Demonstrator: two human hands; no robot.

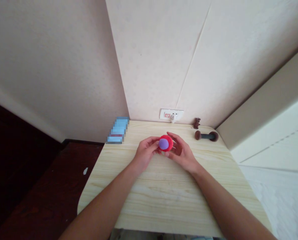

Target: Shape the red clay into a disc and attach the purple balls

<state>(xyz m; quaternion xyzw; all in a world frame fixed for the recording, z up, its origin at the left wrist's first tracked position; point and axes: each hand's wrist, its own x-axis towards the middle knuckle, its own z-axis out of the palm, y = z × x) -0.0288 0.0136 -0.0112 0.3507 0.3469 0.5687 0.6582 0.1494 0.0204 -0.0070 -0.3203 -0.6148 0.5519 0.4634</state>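
Observation:
A small red, round, soft-looking thing (170,142) with a purple ball-shaped part (163,144) facing me is held up over the middle of the table. My left hand (147,150) grips its left side, the thumb pressed near the purple part and the other fingers partly hidden behind. Around the right side curves my right hand (182,154), with its fingers apart. Its index finger is near the top edge and its thumb near the bottom edge. Whether those fingertips touch the red thing I cannot tell.
On the pale wooden table (161,200), a blurred-out blue phone-like object (118,130) lies at the back left. A dark dumbbell-shaped object (206,136) and a small brown figurine (196,123) are at the back right. Behind, the wall carries a socket (171,115) with a white plug.

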